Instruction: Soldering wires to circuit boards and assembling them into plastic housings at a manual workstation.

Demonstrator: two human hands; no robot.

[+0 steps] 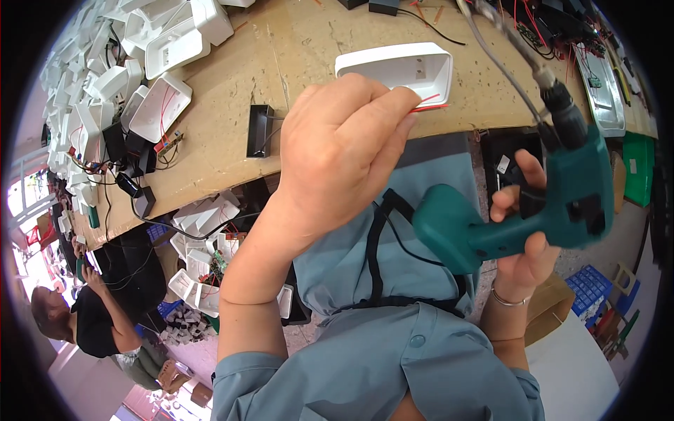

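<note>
My left hand is closed in a pinch, and thin red wires stick out at its fingertips. It hovers in front of a white plastic housing that lies with its hollow side showing. Beside the wrist sits a small open black box with a dark wire running toward my hand. My right hand grips a green power screwdriver, tilted over my lap. Its black chuck points away toward the bench, where a blurred metal shaft and a cord show.
White housings are heaped along the bench's left side. Dark parts and wires lie at the far right. Another person works at the left. Under the bench edge are more white housings; a blue crate stands at right.
</note>
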